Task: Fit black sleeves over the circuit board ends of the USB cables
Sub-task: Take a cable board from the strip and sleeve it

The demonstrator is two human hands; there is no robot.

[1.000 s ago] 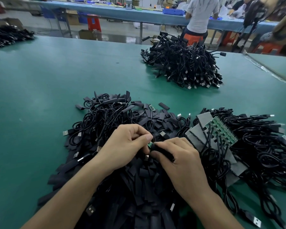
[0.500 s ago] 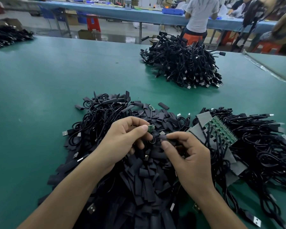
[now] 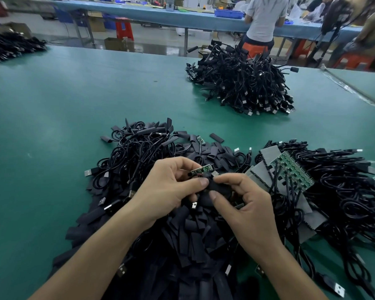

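Note:
My left hand (image 3: 167,189) pinches a USB cable just behind its small green circuit board (image 3: 202,169), which sticks out to the right between the two hands. Just below the board, my right hand (image 3: 245,204) pinches a flat black sleeve (image 3: 220,188) between thumb and forefinger. The left thumb touches the sleeve's left end. Under both hands lies a heap of loose black sleeves (image 3: 193,234) on the green table (image 3: 63,118). Coiled black USB cables (image 3: 134,156) lie at the heap's far left.
To the right lies a pile of cables soldered to green board panels (image 3: 290,169) on grey sheets. A heap of cables (image 3: 243,83) sits farther back, another at the far left (image 3: 11,46). People stand and sit at the blue bench (image 3: 182,16) beyond.
The hands first drew apart and rose, baring the green board. Now the right hand has closed in again, holding a sleeve beneath the board, and the board has turned level.

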